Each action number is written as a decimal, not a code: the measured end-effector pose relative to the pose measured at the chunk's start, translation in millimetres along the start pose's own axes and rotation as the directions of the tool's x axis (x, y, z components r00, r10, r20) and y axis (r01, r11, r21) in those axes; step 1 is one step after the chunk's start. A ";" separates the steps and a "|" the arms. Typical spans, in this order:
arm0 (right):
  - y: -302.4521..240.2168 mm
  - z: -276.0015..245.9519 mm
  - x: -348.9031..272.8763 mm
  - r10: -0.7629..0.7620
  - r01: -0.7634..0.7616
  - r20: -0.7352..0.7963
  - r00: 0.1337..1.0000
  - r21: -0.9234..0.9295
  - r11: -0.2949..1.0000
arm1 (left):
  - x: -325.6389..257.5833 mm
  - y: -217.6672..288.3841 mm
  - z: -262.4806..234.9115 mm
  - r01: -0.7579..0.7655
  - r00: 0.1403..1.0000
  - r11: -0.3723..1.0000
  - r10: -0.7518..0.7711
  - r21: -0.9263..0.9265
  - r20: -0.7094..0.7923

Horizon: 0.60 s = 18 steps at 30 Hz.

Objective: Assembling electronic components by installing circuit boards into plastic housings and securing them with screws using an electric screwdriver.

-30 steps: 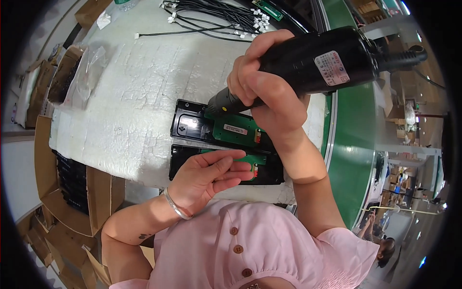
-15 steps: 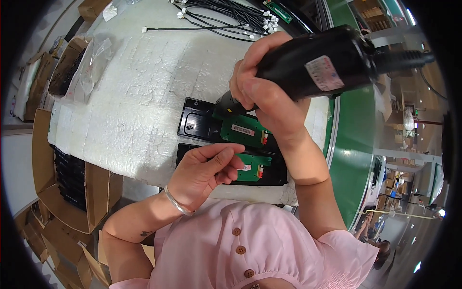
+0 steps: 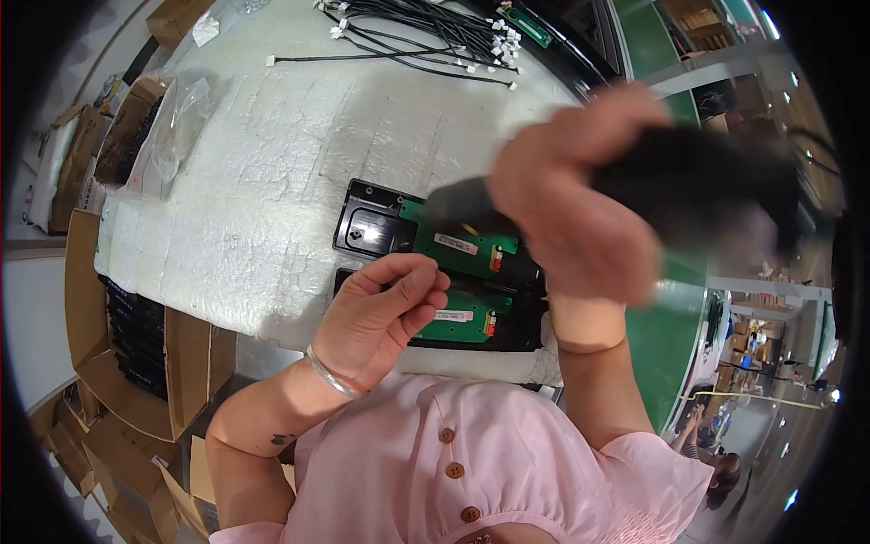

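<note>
My right hand (image 3: pixel 580 204), smeared by motion, is wrapped round a black electric screwdriver (image 3: pixel 716 177). Its narrow front end points left, over a green circuit board (image 3: pixel 433 243) set in a black plastic casing (image 3: pixel 373 231). Whether the tip touches the board cannot be made out. Nearer to me lies a second black casing (image 3: pixel 521 337) with its own green board (image 3: pixel 462 332), partly behind my left hand (image 3: pixel 376 322). That hand hovers at the casing's left part, thumb and fingertips pinched together; what they hold, if anything, is too small to see.
Both casings lie on a white foam-covered table (image 3: pixel 263 181). Black cables (image 3: pixel 426 36) with white connectors are heaped at the back, near another green board (image 3: pixel 524 24). An open carton (image 3: pixel 136 136) stands at left; a larger one (image 3: pixel 195 372) holds black parts. A green surface (image 3: pixel 666 363) runs along the right.
My right hand has swung the screwdriver rightward and toward me, its front end lifting from the upper board. My left hand has shifted slightly left, fingers drawn closer together.
</note>
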State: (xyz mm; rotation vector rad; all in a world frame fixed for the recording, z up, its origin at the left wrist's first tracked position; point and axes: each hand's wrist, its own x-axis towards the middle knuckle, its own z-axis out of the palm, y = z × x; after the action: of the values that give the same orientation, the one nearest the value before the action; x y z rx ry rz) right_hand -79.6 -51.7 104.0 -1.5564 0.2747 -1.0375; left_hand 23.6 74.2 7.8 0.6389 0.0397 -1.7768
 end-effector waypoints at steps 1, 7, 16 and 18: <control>-17.3 -3.9 -3.5 -0.050 0.040 0.071 0.996 0.141 0.989 | 1.4 -0.2 -1.1 -0.007 1.000 1.000 0.008 -0.030 0.021; -60.9 -21.5 -28.7 -0.199 0.135 0.290 0.936 0.227 0.964 | 7.3 -6.9 1.0 0.014 0.990 0.997 -0.003 -0.077 0.142; -62.6 -23.8 -45.3 -0.170 0.120 0.261 0.950 0.199 0.973 | 2.0 -17.3 8.3 0.111 0.990 0.989 -0.101 -0.102 0.098; -62.7 -22.3 -47.2 -0.157 0.107 0.282 0.947 0.184 0.977 | 2.0 -17.1 3.8 0.123 0.989 0.988 -0.115 -0.094 0.092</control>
State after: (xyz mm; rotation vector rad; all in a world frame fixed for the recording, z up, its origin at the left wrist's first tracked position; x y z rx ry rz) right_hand -145.9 -16.8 136.2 -1.5679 -0.1229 -0.8903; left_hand 6.3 76.4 5.1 0.4966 0.1090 -1.9034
